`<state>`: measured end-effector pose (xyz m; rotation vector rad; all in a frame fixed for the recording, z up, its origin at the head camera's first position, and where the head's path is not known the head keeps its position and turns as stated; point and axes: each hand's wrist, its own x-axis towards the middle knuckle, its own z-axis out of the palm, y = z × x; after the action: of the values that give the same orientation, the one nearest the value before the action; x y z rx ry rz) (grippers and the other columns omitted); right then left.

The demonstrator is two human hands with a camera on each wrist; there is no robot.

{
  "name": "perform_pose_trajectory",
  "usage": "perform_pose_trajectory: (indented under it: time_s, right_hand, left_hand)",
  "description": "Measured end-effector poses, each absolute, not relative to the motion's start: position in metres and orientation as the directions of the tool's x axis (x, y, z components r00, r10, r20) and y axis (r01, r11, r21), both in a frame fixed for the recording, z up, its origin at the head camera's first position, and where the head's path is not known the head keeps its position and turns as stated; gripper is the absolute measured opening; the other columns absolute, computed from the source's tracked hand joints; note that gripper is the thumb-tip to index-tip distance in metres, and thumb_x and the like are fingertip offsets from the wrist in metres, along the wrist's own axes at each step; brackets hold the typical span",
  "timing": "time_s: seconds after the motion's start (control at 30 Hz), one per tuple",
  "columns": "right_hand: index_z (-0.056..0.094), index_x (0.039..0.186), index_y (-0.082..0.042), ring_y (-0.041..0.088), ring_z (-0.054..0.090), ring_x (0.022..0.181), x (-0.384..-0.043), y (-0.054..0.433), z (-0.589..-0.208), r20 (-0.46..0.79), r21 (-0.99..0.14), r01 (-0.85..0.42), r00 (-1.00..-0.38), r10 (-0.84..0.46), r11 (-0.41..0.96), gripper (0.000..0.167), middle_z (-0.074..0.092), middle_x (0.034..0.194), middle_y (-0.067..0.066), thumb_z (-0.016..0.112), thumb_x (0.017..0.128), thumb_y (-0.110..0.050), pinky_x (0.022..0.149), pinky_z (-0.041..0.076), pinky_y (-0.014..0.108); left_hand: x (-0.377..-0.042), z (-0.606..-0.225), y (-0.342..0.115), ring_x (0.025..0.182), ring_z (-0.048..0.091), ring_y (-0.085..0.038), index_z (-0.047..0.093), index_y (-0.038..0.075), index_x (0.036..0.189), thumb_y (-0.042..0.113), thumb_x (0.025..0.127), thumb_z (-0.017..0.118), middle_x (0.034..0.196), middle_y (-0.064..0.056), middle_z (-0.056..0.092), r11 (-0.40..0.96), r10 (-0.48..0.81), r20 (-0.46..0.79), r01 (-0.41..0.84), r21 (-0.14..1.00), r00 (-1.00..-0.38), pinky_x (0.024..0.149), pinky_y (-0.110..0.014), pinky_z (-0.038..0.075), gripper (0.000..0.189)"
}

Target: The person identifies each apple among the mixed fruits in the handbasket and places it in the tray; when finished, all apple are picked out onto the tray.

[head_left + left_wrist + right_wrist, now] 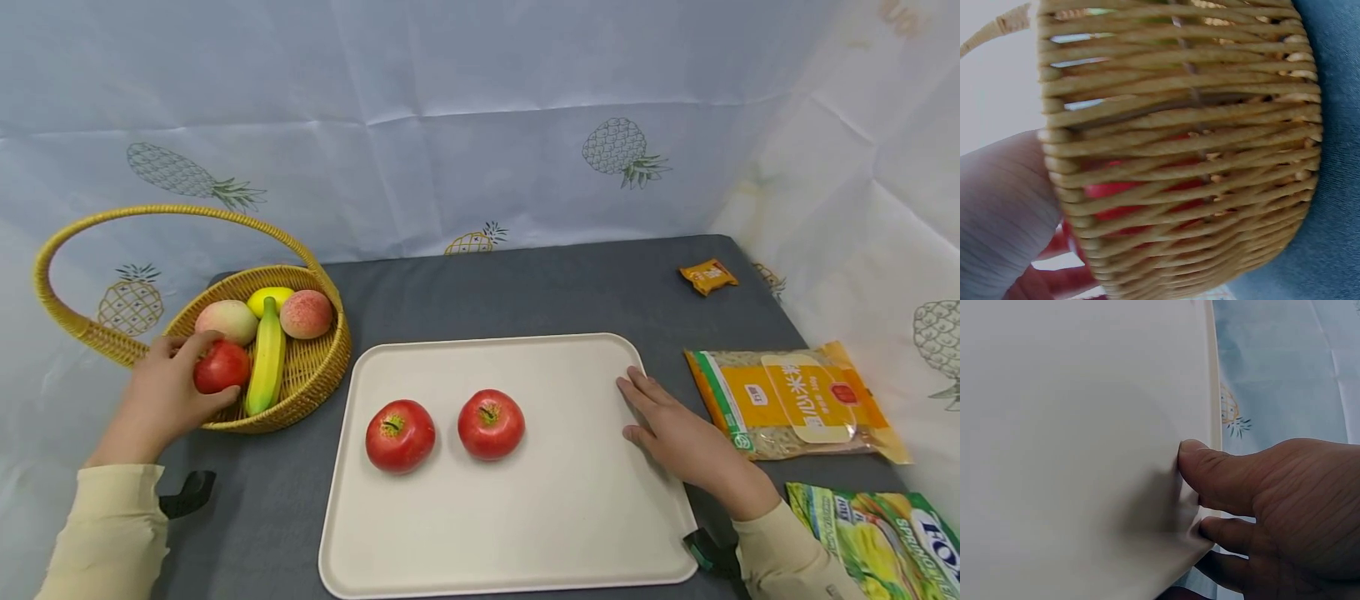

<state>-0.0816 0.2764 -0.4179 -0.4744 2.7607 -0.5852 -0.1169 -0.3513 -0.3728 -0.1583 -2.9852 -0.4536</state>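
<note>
At the left in the head view, my left hand (168, 383) reaches over the rim of a yellow wicker basket (318, 375), its thumb and fingers around a red apple (222, 367). The left wrist view shows the basket's woven side (1179, 137), with red fruit partly visible through the gaps. A banana (267, 358), two peaches (306, 314) and a yellow fruit (270, 298), partly covered, lie in the basket as well. My right hand (678, 433) rests on the right edge of a cream tray (577, 517), fingers fairly straight. Two red apples (401, 436) (491, 424) sit on that tray.
Right of the tray lie an orange bag of grain (795, 400) and a green printed packet (877, 533). A small orange wrapped packet (708, 276) is at the back right. The basket's tall handle (180, 210) arches up at the left. Pineapple-printed cloth (465, 100) hangs behind the dark table (510, 292).
</note>
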Motion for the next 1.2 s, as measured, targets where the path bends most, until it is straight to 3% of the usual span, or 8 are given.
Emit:
perform_pose_trajectory:
  time_s: [0.2, 0.4, 0.7, 1.0, 1.2]
  right_hand:
    - [0.031, 0.157, 0.001, 0.048, 0.025, 0.146, -0.082, 0.277, -0.417, -0.197, -0.427, -0.258, -0.909, -0.368, 0.867, 0.074, 0.018, 0.164, 0.024, 0.068, 0.099, -0.024, 0.108, 0.034, 0.062]
    - [0.03, 0.158, 0.0, 0.048, 0.024, 0.146, -0.082, 0.278, -0.417, -0.211, -0.439, -0.242, -0.908, -0.361, 0.865, 0.074, 0.017, 0.165, 0.024, 0.067, 0.099, -0.025, 0.109, 0.033, 0.063]
    - [0.03, 0.158, -0.001, 0.047, 0.024, 0.147, -0.081, 0.277, -0.419, -0.219, -0.443, -0.236, -0.907, -0.36, 0.865, 0.074, 0.017, 0.165, 0.023, 0.067, 0.1, -0.026, 0.108, 0.035, 0.062]
    - [0.03, 0.158, 0.0, 0.048, 0.024, 0.147, -0.082, 0.276, -0.417, -0.215, -0.441, -0.241, -0.907, -0.362, 0.865, 0.073, 0.017, 0.165, 0.024, 0.066, 0.1, -0.024, 0.108, 0.035, 0.062]
    - [0.03, 0.158, 0.0, 0.048, 0.024, 0.146, -0.081, 0.275, -0.415, -0.213, -0.442, -0.242, -0.907, -0.364, 0.863, 0.073, 0.018, 0.164, 0.024, 0.067, 0.1, -0.024, 0.108, 0.035, 0.062]
  left_hand:
    - [-0.111, -0.349, -0.331, 0.104, 0.041, -0.062, 0.047, 0.002, 0.142, 0.016, 0.077, 0.087, 0.133, -0.043, 0.031, 0.939, 0.036, 0.176, 0.093, 0.33, -0.984, 0.073, -0.077, 0.045, 0.078]
    - [-0.111, -0.323, -0.294, 0.114, 0.041, -0.055, 0.052, 0.009, 0.142, 0.013, 0.074, 0.089, 0.139, -0.033, 0.037, 0.899, 0.079, 0.294, 0.195, 0.392, -0.953, 0.073, -0.077, 0.045, 0.078]
    - [-0.116, -0.295, -0.223, 0.124, 0.047, -0.038, 0.06, 0.013, 0.138, 0.005, 0.064, 0.093, 0.138, -0.021, 0.047, 0.785, 0.304, 0.507, 0.514, 0.346, -0.807, 0.08, -0.059, 0.051, 0.081]
    - [-0.132, -0.297, -0.159, 0.123, 0.051, -0.029, 0.06, 0.016, 0.139, 0.017, 0.069, 0.094, 0.138, -0.016, 0.046, 0.568, 0.521, 0.501, 0.719, 0.401, -0.691, 0.086, -0.046, 0.056, 0.078]
    - [-0.14, -0.307, -0.121, 0.125, 0.047, -0.022, 0.06, 0.02, 0.138, 0.021, 0.074, 0.091, 0.138, -0.011, 0.045, 0.443, 0.633, 0.466, 0.783, 0.437, -0.618, 0.089, -0.037, 0.055, 0.071]
